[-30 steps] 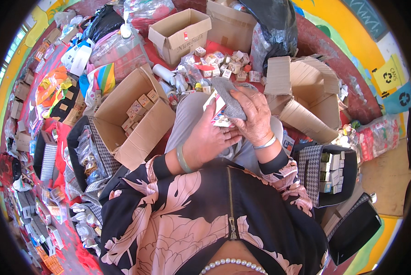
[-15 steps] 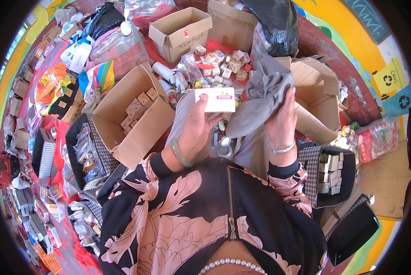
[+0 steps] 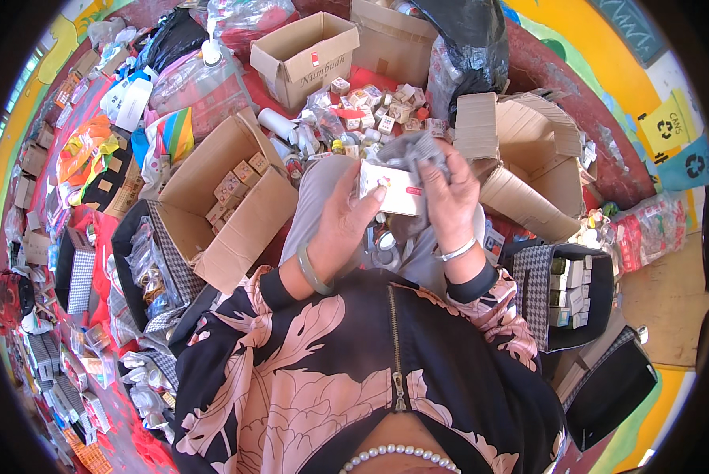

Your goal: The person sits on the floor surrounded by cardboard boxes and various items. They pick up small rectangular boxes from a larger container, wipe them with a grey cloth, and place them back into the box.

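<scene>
A small white box point(image 3: 391, 192) with a red label is gripped in my left hand point(image 3: 339, 221), its thumb pressed on the box's face. Bunched in my right hand point(image 3: 452, 197) is a grey cloth point(image 3: 412, 148), held against the right end of the box. Part of the cloth hangs down below the box, above my lap. Beyond my hands lies a pile of small boxes point(image 3: 386, 110) with bottles and tubes among them.
On the left an open cardboard box point(image 3: 188, 170) holds several small boxes; another cardboard box point(image 3: 548, 162) stands open at right. A checked bin point(image 3: 532, 296) with small cartons sits near my right elbow. Farther off are a tall carton point(image 3: 303, 67) and a black plastic bag point(image 3: 473, 39).
My right hand has come in leftward with the grey cloth, which was spread out and is now bunched against the box. The white box has been lowered slightly and tilted.
</scene>
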Motion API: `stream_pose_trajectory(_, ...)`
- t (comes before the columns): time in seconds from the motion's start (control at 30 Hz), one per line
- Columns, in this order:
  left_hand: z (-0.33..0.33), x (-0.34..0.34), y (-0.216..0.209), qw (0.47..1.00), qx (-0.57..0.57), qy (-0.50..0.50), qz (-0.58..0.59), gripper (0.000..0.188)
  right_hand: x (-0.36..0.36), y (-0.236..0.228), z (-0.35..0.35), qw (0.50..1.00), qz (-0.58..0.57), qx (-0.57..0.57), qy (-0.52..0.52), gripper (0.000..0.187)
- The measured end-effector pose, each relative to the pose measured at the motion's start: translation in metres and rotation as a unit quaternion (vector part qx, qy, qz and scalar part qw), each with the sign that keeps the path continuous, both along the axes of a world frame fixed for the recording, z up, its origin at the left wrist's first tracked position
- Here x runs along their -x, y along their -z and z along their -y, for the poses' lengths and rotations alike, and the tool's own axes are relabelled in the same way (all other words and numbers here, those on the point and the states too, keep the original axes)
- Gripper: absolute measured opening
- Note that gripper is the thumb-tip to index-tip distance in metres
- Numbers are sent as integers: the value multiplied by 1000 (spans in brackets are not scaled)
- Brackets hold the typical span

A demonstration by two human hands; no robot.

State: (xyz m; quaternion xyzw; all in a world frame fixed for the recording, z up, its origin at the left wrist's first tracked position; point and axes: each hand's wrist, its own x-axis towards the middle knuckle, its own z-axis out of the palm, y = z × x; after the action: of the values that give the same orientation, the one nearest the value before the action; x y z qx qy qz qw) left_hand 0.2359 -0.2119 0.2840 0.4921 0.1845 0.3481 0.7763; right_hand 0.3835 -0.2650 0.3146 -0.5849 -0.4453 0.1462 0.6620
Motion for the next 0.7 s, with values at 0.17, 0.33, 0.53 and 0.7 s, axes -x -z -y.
stream_pose_trajectory(0.17, -14, 5, -13, 961, 228, 66, 141, 52, -46, -3, 1, 912, -400, -85, 23, 26)
stream_pose_trajectory(0.33, -27, 11, -1, 869, 420, 77, 249, 56, -67, -1, 11, 893, -437, -108, 8, 40)
stream_pose_trajectory(0.53, -25, 6, 16, 871, 410, 170, 212, 63, -25, 0, 13, 965, -248, -66, -56, 40)
stream_pose_trajectory(0.7, -3, -1, -12, 895, 362, 192, 174, 61, 5, -18, -2, 956, 284, -33, -58, 44)
